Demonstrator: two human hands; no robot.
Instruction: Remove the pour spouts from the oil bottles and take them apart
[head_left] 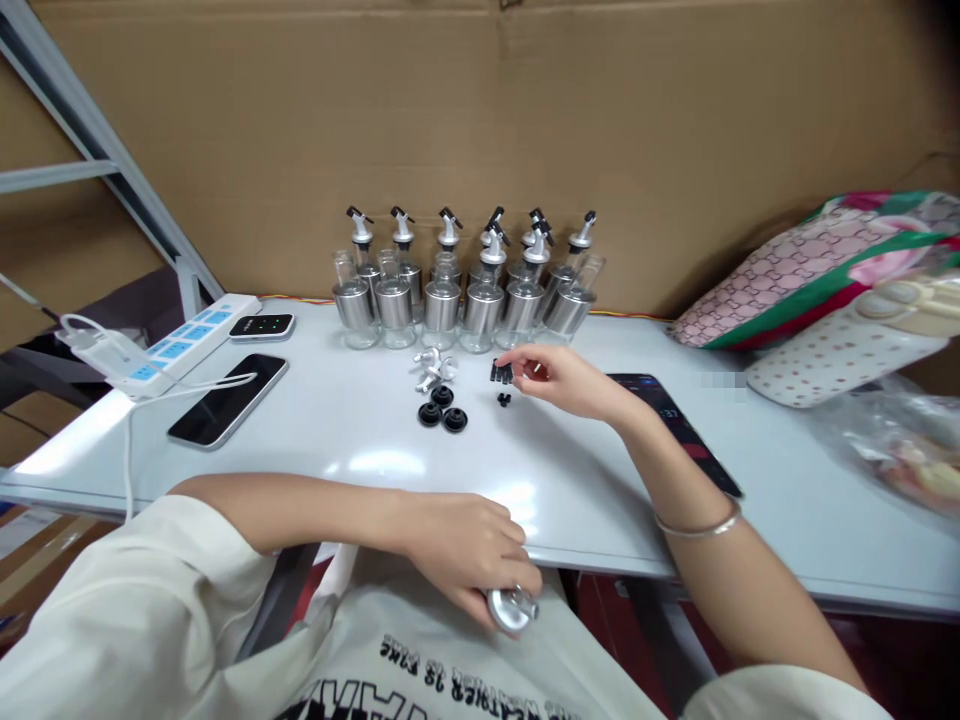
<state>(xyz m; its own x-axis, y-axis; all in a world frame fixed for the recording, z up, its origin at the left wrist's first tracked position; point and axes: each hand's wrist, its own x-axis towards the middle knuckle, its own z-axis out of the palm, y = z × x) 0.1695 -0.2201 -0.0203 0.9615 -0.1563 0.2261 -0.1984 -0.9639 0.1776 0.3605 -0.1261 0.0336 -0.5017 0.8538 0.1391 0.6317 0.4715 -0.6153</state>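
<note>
Nearest of all, right under the lens, a pale shirt (375, 610) with dark lettering. And just above it, a firm grasp by the left hand (476, 555), with curled fingers round a silver spout part (511, 611), in front of the near edge of the table (585, 510)! Over to the right hand (555, 380), extended above the tabletop, with bent thumb and fingers and with tips right at a small cluster of black caps (501, 372). Pinching one, or only touching? Cannot tell from this angle. Just nearer the edge, more tiny black pieces (504, 400). (Smart metal bracelet (701, 525) on that right wrist, by the way.)

Left of the caps, a small heap of silver pieces (435, 368), and just below, three round black stoppers (442, 397) in a tight triangle. Behind all that, two rows of glass-and-steel bottles (480, 310), lined up before a cardboard wall (450, 130). Topped with silver-and-black pourers (493, 250) along the back; up front, two with pourers, four with bare necks.

Out left, a dark-screened phone (229, 400), then a small device (262, 326) with green lights beside a power strip (187, 337). Across right, another phone (679, 420) by the forearm, a spotted tumbler (840, 345) and a patterned bag (780, 265).
</note>
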